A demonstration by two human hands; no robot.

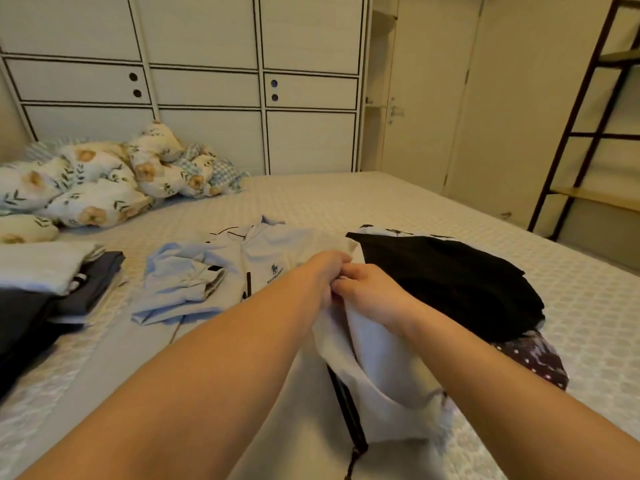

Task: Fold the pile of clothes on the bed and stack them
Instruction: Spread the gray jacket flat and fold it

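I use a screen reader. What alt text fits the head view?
Both hands, left hand and right hand, pinch a white garment above a bed. A light blue shirt and black clothing lie unfolded; folded clothes are stacked far left.

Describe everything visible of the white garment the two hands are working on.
The white garment is soft, thin cloth with a small dark animal logo and lettering on its chest and black trim or a cord running down near its lower part. It lies unfolded on the bed, spread from mid-bed toward the camera. The left hand and right hand pinch a gathered edge together, lifting it. Its far side overlaps a light blue shirt and meets black clothing.
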